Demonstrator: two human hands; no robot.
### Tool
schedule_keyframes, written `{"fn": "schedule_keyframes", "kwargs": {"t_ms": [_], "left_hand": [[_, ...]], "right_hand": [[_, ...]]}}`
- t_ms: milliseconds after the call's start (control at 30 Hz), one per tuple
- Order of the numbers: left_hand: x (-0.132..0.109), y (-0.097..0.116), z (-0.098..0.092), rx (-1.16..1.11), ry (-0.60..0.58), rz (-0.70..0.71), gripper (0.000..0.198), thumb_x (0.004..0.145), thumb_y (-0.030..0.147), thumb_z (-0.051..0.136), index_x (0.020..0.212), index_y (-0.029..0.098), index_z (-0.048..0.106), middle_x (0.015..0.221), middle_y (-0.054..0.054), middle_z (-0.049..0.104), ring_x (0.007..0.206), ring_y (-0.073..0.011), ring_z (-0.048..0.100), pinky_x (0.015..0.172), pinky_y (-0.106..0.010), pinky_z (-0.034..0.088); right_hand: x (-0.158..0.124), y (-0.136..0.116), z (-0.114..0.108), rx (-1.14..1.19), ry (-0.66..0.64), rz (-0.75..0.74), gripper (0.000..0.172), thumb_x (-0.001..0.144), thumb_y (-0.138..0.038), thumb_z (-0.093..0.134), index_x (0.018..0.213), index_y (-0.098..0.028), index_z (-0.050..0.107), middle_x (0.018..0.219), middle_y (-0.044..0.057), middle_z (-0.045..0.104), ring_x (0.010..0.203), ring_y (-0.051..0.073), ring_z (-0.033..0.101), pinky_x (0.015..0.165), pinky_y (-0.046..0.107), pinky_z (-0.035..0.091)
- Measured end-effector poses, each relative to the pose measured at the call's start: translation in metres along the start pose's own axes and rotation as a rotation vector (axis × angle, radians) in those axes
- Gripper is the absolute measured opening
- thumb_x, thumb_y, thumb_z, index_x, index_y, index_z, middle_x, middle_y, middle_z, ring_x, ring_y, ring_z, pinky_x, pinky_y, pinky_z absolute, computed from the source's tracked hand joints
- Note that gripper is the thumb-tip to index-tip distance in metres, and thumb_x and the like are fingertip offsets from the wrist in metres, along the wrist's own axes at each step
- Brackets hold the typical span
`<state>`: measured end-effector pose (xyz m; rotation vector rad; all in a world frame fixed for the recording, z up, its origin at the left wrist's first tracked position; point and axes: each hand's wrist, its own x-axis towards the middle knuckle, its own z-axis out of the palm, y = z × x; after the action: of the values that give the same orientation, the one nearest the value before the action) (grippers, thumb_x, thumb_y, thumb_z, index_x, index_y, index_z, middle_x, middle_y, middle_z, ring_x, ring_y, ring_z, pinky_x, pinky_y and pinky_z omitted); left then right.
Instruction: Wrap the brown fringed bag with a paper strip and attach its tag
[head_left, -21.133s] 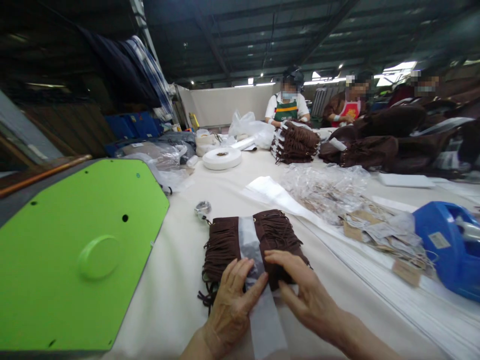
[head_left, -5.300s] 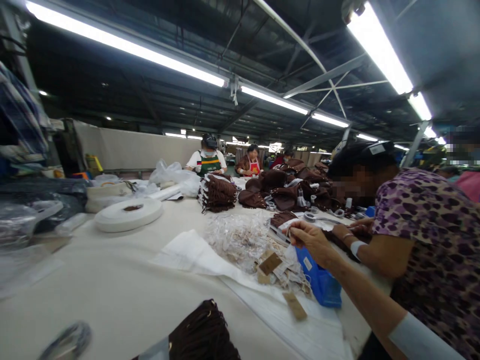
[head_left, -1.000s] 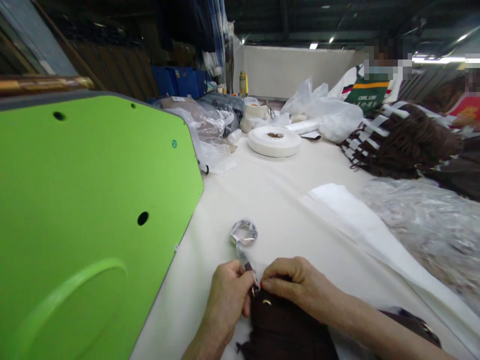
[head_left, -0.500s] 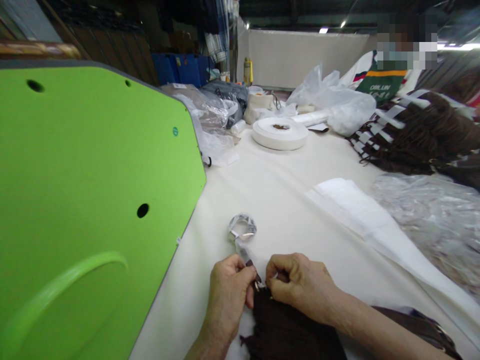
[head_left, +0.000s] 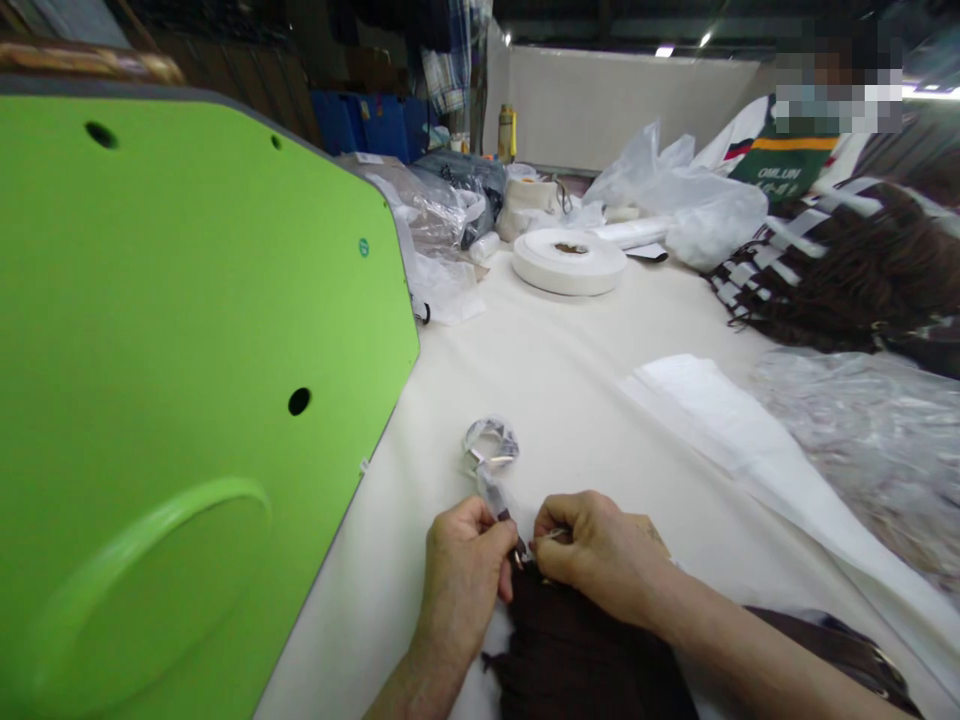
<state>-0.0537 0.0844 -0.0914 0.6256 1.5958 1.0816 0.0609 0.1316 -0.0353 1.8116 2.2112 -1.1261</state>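
Dark brown fringe marks the fringed piece (head_left: 589, 645) on the table, at five o'clock from your fingertips. Your left hand (head_left: 461, 575) has thumb and finger clamped on the strap (head_left: 517, 543) at its corner; your right hand's (head_left: 604, 550) fingers look pinched together on a pale cord (head_left: 556, 534), just beside it. You appear to be mid-way through close work at that corner, so the next move calls for a steady left pinch and small right-hand turns. Watch the green panel's (head_left: 232, 330) edge at ten o'clock and the white sheet's (head_left: 720, 425) edge at two. Your widest reach runs toward twelve, past the wrapped ring (head_left: 478, 426), up to the white roll (head_left: 568, 279).
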Motion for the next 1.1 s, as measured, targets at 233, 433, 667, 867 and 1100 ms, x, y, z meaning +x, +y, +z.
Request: {"fn": "schedule_keyframes", "kwargs": {"t_ms": [233,433,667,867,1100], "left_hand": [[0.002,-0.002,0.000,0.035,0.007,0.035,0.016,0.059,0.028,0.052,0.048,0.020,0.044,0.028,0.007,0.041,0.025,-0.0069,0.033,0.031,-0.018,0.023],[0.002,0.002,0.000,0.067,0.005,0.036,0.016,0.061,0.024,0.052,0.048,0.019,0.044,0.027,0.007,0.039,0.025,-0.0063,0.032,0.031,-0.017,0.023],[0.002,-0.001,0.000,0.066,0.011,0.043,0.015,0.061,0.023,0.052,0.049,0.020,0.044,0.027,0.008,0.039,0.025,-0.0078,0.034,0.030,-0.018,0.024],[0.003,0.001,0.000,0.092,0.002,0.034,0.016,0.062,0.017,0.051,0.048,0.019,0.044,0.026,0.008,0.039,0.024,-0.0069,0.034,0.029,-0.017,0.023],[0.005,0.000,0.000,0.098,-0.013,0.045,0.017,0.063,0.013,0.051,0.049,0.019,0.045,0.027,0.009,0.039,0.025,-0.0069,0.034,0.029,-0.017,0.024]], "right_hand": [[0.001,0.006,0.002,0.110,-0.034,-0.019,0.015,0.072,-0.020,0.054,0.067,-0.019,0.068,0.055,-0.004,0.060,0.053,0.009,0.053,0.048,0.018,0.030],[0.000,0.010,0.003,0.230,-0.031,-0.067,0.017,0.073,-0.026,0.056,0.062,-0.018,0.065,0.053,-0.005,0.059,0.052,0.009,0.050,0.050,0.018,0.033],[-0.002,0.014,0.013,0.302,0.067,-0.143,0.017,0.070,-0.024,0.052,0.056,-0.017,0.059,0.049,-0.005,0.053,0.048,0.008,0.044,0.047,0.018,0.032],[-0.002,0.018,0.013,0.329,0.022,-0.200,0.022,0.071,-0.032,0.054,0.057,-0.017,0.062,0.048,-0.005,0.054,0.046,0.008,0.043,0.046,0.018,0.031],[0.000,0.018,0.015,0.269,0.041,-0.241,0.020,0.070,-0.027,0.054,0.055,-0.017,0.062,0.044,-0.005,0.050,0.043,0.007,0.040,0.044,0.018,0.029]]}}
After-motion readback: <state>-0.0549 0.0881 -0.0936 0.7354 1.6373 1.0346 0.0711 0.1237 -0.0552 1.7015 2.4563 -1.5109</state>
